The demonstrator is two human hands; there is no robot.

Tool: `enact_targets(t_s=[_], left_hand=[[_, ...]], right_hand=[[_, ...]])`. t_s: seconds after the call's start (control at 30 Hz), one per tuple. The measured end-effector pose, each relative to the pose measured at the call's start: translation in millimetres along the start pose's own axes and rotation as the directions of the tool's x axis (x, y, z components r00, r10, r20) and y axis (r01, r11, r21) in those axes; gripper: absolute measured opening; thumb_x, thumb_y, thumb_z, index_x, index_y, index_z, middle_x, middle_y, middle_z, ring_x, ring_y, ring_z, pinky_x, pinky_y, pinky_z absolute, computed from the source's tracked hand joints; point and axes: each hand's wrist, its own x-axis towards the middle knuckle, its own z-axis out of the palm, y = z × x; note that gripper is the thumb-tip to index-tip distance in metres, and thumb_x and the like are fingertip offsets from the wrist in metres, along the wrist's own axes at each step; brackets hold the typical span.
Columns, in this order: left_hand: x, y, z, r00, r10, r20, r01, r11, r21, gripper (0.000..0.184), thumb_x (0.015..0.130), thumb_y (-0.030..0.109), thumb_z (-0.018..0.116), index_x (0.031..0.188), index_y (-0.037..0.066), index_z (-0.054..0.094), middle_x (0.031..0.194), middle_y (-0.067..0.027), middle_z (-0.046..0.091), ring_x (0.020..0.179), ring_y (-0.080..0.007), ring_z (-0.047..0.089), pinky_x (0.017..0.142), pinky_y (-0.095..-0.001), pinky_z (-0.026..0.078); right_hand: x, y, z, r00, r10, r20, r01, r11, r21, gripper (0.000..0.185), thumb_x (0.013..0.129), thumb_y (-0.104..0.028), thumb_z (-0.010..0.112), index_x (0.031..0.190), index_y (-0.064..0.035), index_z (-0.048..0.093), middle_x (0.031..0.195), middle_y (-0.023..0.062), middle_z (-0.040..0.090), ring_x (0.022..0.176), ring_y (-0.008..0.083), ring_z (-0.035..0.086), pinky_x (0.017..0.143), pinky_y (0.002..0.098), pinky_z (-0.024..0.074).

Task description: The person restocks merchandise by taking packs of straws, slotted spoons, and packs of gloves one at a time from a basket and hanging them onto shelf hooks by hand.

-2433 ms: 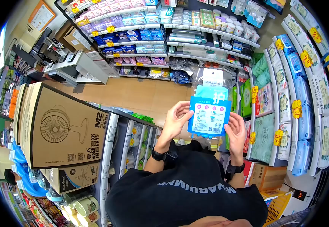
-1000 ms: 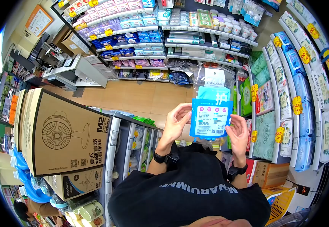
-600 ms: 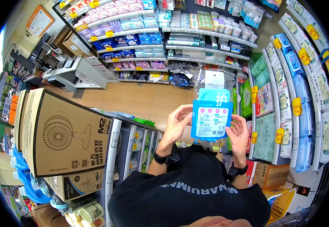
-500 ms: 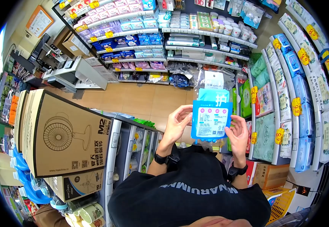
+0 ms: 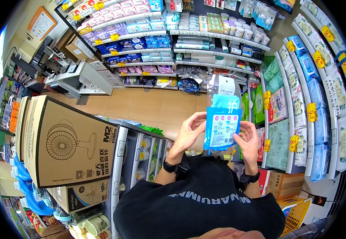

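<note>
A blue plastic packet point(image 5: 222, 129) with a white printed panel is held in front of my chest, tilted slightly. Its clear top carries a white header point(image 5: 226, 85) and a light blue part with a large white character. My left hand point(image 5: 191, 133) has its fingers curled at the packet's left edge, thumb and fingertips close against it. On the other edge, my right hand point(image 5: 247, 141) grips with the thumb lying over the front and the fingers behind. Dark bands circle both wrists.
Shelves of boxed and packed goods point(image 5: 141, 24) stand ahead, and bagged tissue packs point(image 5: 320, 115) line the right. Fan cartons point(image 5: 73, 143) sit on a shelf at my left. A yellow basket point(image 5: 296, 215) is at the lower right; tiled floor point(image 5: 153, 105) lies between.
The packet has turned and tilted, its lower end swinging slightly left, with a strip of its left side now showing. My right hand has shifted a little left with it.
</note>
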Motion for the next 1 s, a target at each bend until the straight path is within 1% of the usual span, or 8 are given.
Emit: enact_targets(t_s=[0.23, 0.37, 0.4, 0.5, 0.63, 0.7, 0.83, 1.0], left_hand=[[3.3, -26.0, 4.1, 0.988, -0.094, 0.119, 0.101, 0.994, -0.049, 0.054, 0.101, 0.021, 0.063, 0.145, 0.0, 0.04, 0.143, -0.0168, 0.048, 0.123, -0.0216, 0.057, 0.103, -0.0356, 0.049], [-0.1, -33.2, 17.8, 0.98, -0.155, 0.126, 0.164, 0.984, -0.064, 0.071, 0.1, 0.037, 0.063, 0.152, 0.003, 0.029, 0.151, -0.0171, 0.04, 0.131, -0.026, 0.049, 0.107, -0.0408, 0.043], [0.0, -35.1, 19.5, 0.968, -0.204, 0.148, 0.218, 0.972, -0.084, 0.084, 0.097, 0.045, 0.064, 0.155, 0.004, 0.018, 0.156, -0.0169, 0.035, 0.137, -0.0296, 0.043, 0.11, -0.0435, 0.04], [0.9, -46.8, 23.6, 0.955, -0.257, 0.151, 0.274, 0.956, -0.104, 0.094, 0.096, 0.048, 0.065, 0.157, 0.006, 0.008, 0.158, -0.0193, 0.029, 0.14, -0.032, 0.039, 0.112, -0.0456, 0.037], [-1.6, -47.4, 31.5, 0.931, -0.325, 0.168, 0.336, 0.941, -0.045, 0.091, 0.099, 0.049, 0.06, 0.158, 0.009, 0.003, 0.159, -0.0194, 0.027, 0.142, -0.0313, 0.036, 0.11, -0.0477, 0.04], [-2.6, -50.4, 33.6, 0.947, -0.287, 0.142, 0.284, 0.958, 0.042, 0.098, 0.097, 0.051, 0.061, 0.158, 0.007, -0.001, 0.158, -0.0232, 0.026, 0.142, -0.034, 0.035, 0.11, -0.05, 0.039], [-3.4, -56.2, 34.2, 0.961, -0.24, 0.135, 0.233, 0.97, 0.065, 0.102, 0.095, 0.05, 0.065, 0.157, 0.006, -0.002, 0.157, -0.027, 0.024, 0.143, -0.0354, 0.034, 0.111, -0.0508, 0.038], [-8.2, -51.6, 39.1, 0.983, -0.175, -0.054, 0.179, 0.98, 0.091, 0.112, 0.088, 0.038, 0.078, 0.156, 0.002, -0.003, 0.151, -0.0283, 0.031, 0.141, -0.0358, 0.037, 0.109, -0.0461, 0.042]], right_hand=[[0.8, 9.1, 7.7, 0.986, 0.131, 0.104, -0.143, 0.983, 0.118, 0.054, 0.085, 0.007, 0.071, 0.132, -0.0012, 0.048, 0.127, 0.0091, 0.054, 0.118, 0.0173, 0.054, 0.101, 0.0314, 0.0466], [0.4, 21.5, 12.6, 0.972, 0.158, 0.174, -0.176, 0.98, 0.095, 0.054, 0.088, 0.002, 0.071, 0.136, -0.0017, 0.046, 0.135, 0.0121, 0.053, 0.124, 0.0222, 0.055, 0.103, 0.0348, 0.0476], [0.1, 23.7, 13.5, 0.968, 0.162, 0.189, -0.181, 0.98, 0.087, 0.056, 0.089, -0.001, 0.07, 0.139, -0.0018, 0.045, 0.136, 0.013, 0.052, 0.125, 0.0236, 0.054, 0.105, 0.0358, 0.0466], [-1.6, 22.5, 17.6, 0.96, 0.161, 0.228, -0.185, 0.979, 0.086, 0.054, 0.091, -0.001, 0.068, 0.14, -0.0011, 0.044, 0.138, 0.0131, 0.052, 0.127, 0.0239, 0.053, 0.105, 0.0365, 0.0465], [-2.2, 33.8, 14.4, 0.94, 0.198, 0.279, -0.233, 0.967, 0.1, 0.051, 0.094, -0.002, 0.065, 0.141, -0.0007, 0.044, 0.138, 0.0135, 0.052, 0.128, 0.0238, 0.053, 0.106, 0.0368, 0.0461], [-2.4, 37.1, 12.7, 0.931, 0.175, 0.319, -0.183, 0.983, -0.007, 0.049, 0.095, -0.002, 0.063, 0.141, 0.0003, 0.044, 0.137, 0.0141, 0.053, 0.129, 0.0237, 0.052, 0.106, 0.0367, 0.0459], [-5.1, 31.9, 12.4, 0.922, 0.186, 0.339, -0.198, 0.98, 0.0, 0.048, 0.095, -0.002, 0.062, 0.14, 0.0013, 0.044, 0.135, 0.0145, 0.054, 0.128, 0.0235, 0.053, 0.106, 0.0367, 0.0459], [-10.0, 14.2, 15.1, 0.965, 0.052, 0.259, -0.077, 0.993, 0.085, 0.041, 0.098, -0.003, 0.057, 0.137, 0.0037, 0.046, 0.13, 0.0134, 0.057, 0.122, 0.0202, 0.056, 0.104, 0.0346, 0.0458]])
